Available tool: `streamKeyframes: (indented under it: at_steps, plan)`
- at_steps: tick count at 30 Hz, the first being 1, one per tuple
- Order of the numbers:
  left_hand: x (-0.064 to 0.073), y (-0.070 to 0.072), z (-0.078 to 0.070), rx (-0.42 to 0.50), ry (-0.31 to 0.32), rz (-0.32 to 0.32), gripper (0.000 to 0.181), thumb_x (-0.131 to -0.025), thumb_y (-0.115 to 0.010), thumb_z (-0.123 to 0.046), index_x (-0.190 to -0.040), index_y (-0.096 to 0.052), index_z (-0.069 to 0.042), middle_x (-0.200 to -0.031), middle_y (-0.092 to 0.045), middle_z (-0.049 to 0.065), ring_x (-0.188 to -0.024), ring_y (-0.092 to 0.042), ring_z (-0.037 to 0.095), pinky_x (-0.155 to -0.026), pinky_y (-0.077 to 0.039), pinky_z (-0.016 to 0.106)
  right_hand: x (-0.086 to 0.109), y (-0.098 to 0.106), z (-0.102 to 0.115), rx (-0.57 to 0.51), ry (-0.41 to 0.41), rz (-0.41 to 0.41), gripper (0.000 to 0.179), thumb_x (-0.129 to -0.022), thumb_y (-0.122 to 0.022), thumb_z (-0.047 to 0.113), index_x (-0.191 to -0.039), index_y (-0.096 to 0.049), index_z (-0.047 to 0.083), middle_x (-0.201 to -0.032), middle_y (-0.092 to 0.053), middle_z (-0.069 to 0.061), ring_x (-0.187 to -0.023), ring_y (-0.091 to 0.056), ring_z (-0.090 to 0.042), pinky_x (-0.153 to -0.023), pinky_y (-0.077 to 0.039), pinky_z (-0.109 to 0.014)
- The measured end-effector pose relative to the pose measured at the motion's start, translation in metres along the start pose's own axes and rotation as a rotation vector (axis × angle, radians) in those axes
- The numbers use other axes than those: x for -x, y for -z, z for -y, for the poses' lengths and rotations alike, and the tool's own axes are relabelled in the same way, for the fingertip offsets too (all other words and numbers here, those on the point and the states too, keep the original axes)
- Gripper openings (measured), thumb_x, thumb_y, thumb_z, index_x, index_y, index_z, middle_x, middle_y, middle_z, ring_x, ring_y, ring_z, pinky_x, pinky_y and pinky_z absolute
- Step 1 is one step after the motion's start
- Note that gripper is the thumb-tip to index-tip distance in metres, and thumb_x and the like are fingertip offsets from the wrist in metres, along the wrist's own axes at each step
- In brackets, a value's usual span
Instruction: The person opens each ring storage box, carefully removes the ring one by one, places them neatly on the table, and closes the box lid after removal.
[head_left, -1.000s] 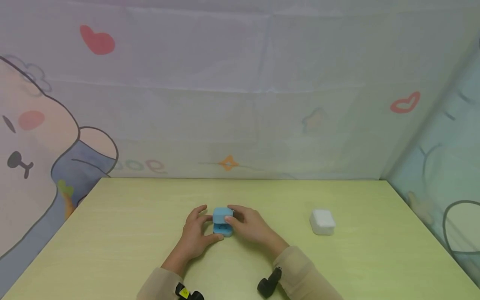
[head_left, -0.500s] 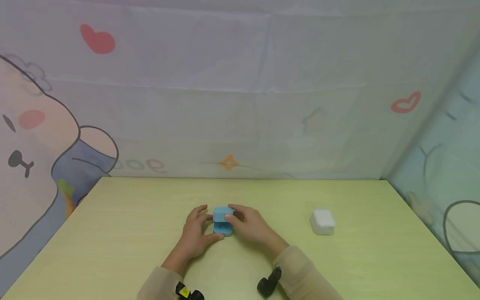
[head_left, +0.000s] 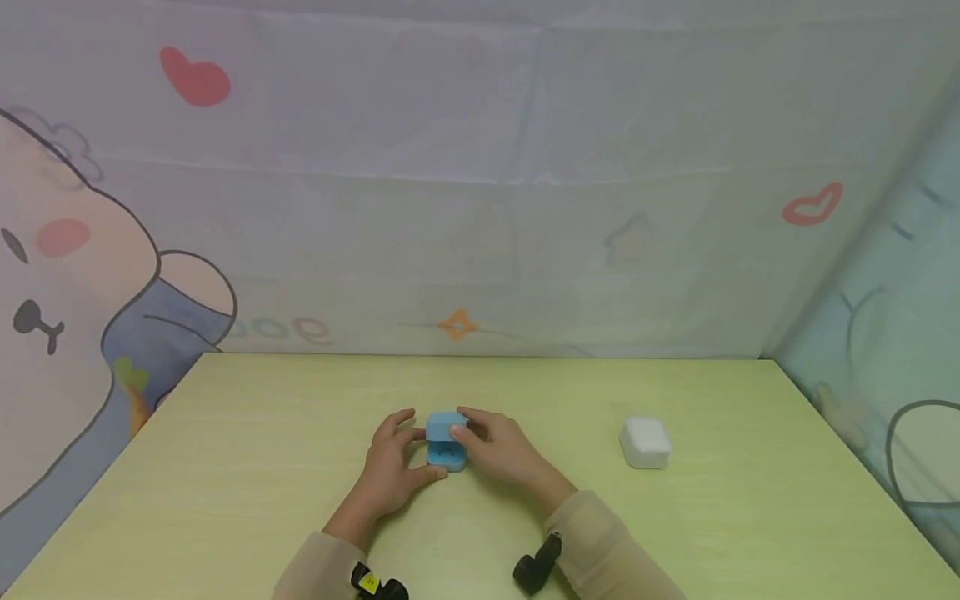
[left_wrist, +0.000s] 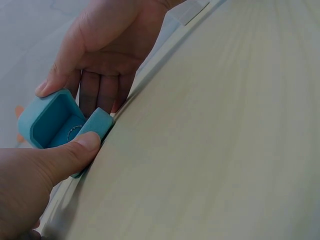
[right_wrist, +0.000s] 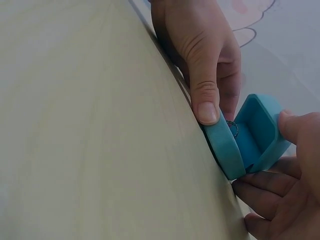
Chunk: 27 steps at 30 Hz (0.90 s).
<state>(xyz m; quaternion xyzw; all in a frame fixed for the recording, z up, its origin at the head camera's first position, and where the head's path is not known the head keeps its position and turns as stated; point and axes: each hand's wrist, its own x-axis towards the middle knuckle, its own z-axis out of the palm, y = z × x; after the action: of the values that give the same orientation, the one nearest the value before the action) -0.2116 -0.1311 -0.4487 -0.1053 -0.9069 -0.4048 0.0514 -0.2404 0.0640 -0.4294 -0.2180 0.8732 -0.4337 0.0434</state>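
A light-blue ring box (head_left: pixel 446 457) stands on the table between both hands, its lid (head_left: pixel 446 426) raised on the hinge. Inside, a thin ring (left_wrist: pixel 74 132) is seated in the base, showing in both wrist views. My left hand (head_left: pixel 387 479) holds the base, thumb on its front edge and index finger at its far left side. On the other side my right hand (head_left: pixel 501 450) grips the lid, its thumb pressed on the front rim. Where the right fingertips touch behind the box is partly hidden in the head view.
A white rounded cube-shaped box (head_left: pixel 645 442) stands on the table (head_left: pixel 720 517) to the right. A printed cloth backdrop (head_left: pixel 480 167) hangs behind the table's far edge. Black wrist cameras (head_left: pixel 537 567) sit on both sleeves.
The lid has tipped back slightly, so a little more of the box's inside shows. Both hands stay in nearly the same place.
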Motion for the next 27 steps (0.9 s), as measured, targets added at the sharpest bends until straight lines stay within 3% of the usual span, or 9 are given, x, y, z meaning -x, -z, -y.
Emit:
streamKeyframes:
  at_steps: [27]
  plan:
    - [-0.0013,0.001,-0.0022,-0.014,-0.003,0.007,0.052,-0.075,-0.08,-0.027,-0.114,-0.062,0.002,-0.144,-0.037,0.017,-0.135,-0.03,0.042,-0.106,-0.03,0.06,0.0001,-0.0021,0.0034,-0.029,-0.022,-0.023,0.057,-0.098,-0.045,0.043,-0.138,-0.046,0.002,-0.131,-0.057,-0.018,-0.119,-0.057,-0.031,-0.1,-0.046,-0.045]
